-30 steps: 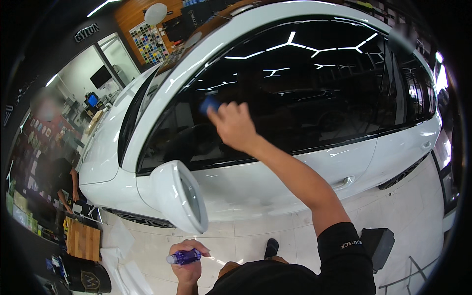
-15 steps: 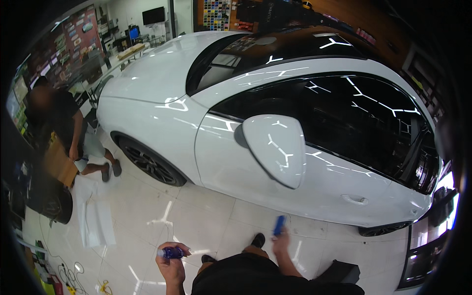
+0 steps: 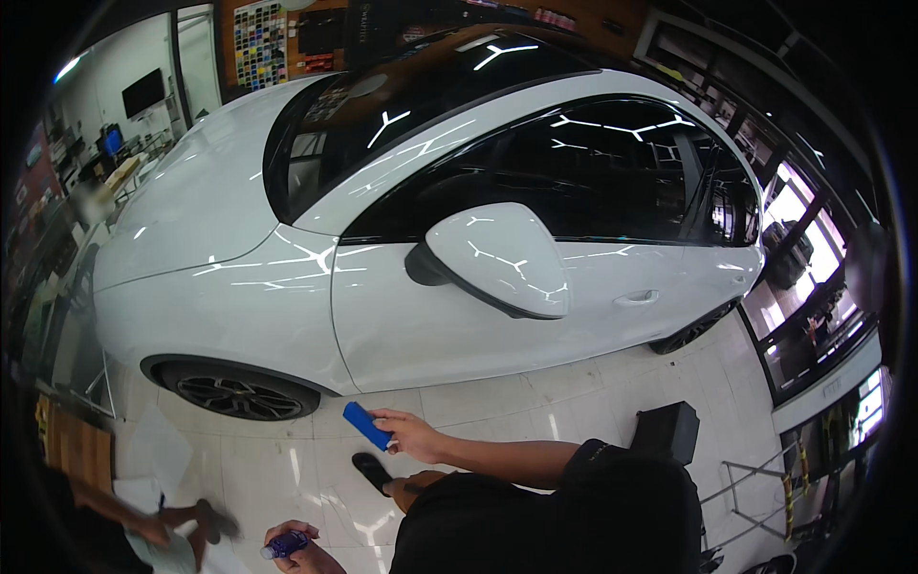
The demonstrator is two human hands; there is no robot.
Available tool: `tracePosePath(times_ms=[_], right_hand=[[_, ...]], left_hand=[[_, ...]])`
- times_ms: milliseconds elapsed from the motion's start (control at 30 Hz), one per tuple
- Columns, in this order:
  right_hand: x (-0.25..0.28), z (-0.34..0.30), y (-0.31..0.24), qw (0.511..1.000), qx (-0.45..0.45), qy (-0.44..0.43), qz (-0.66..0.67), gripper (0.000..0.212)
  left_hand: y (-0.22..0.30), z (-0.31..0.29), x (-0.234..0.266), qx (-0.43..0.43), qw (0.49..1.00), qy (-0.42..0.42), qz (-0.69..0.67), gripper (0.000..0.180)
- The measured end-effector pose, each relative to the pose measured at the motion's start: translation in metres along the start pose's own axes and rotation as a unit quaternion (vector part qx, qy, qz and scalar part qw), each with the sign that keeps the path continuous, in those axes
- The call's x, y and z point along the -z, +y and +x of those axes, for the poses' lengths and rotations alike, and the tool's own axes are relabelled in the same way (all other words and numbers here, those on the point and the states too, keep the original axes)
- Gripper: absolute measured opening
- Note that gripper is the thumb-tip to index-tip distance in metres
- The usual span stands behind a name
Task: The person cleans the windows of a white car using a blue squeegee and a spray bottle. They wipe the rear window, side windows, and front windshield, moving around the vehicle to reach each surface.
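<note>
In my right hand [image 3: 413,437] is a blue rectangular applicator block [image 3: 366,426], gripped at one end, in front of the car's lower door and apart from it. Lower and further left, my left hand [image 3: 304,553] is wrapped around a small dark purple bottle [image 3: 284,545] with a pale cap. A glossy white car [image 3: 430,325] with a black roof fills the view beyond my hands. Its white side mirror [image 3: 502,253] juts toward me, above and right of the block.
The front wheel [image 3: 239,394] is at the left. Behind me to the right stand a black box [image 3: 666,430] and a metal folding frame [image 3: 755,483]. Another person's leg [image 3: 186,521] shows at the lower left, near a wooden box [image 3: 76,445]. Pale tiles [image 3: 545,402] cover the floor.
My view has turned right. My right arm has swung across to the left with the blue block. The bottle has stayed in my left hand, and the other person now appears at the lower left.
</note>
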State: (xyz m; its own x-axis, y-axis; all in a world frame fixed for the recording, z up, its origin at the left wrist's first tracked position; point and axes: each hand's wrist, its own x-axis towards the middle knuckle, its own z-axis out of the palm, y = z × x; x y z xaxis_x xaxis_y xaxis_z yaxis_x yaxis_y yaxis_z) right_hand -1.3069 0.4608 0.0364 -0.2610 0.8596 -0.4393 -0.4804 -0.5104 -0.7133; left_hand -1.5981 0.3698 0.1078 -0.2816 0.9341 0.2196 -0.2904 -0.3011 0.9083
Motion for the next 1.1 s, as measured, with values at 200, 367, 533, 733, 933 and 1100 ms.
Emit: tracePosePath(times_ms=[200,367,533,733,933,1100], right_hand=[[-0.053,0.101,0.013,0.998,-0.056,-0.014,0.027,0.048],[-0.149,0.191,-0.016,0.994,-0.063,-0.084,-0.031,0.044],[-0.237,0.28,-0.036,0.991,-0.016,-0.131,-0.034,0.043],[-0.367,0.353,-0.028,0.971,-0.054,-0.232,0.015,0.052],[-0.496,0.445,0.013,0.969,-0.138,-0.203,-0.006,0.043],[-0.595,0.507,0.018,0.967,-0.125,-0.215,-0.051,0.037]], left_hand=[[-0.002,0.104,0.035,0.034,0.998,0.026,0.034,0.048],[0.024,0.198,0.107,-0.013,0.995,0.084,0.043,0.061],[0.016,0.272,0.148,-0.065,0.982,0.177,-0.007,0.06],[0.032,0.359,0.237,-0.073,0.984,0.164,-0.006,0.052],[0.067,0.453,0.362,-0.081,0.974,0.209,0.031,0.052],[0.109,0.523,0.453,-0.055,0.983,0.175,0.01,0.047]])
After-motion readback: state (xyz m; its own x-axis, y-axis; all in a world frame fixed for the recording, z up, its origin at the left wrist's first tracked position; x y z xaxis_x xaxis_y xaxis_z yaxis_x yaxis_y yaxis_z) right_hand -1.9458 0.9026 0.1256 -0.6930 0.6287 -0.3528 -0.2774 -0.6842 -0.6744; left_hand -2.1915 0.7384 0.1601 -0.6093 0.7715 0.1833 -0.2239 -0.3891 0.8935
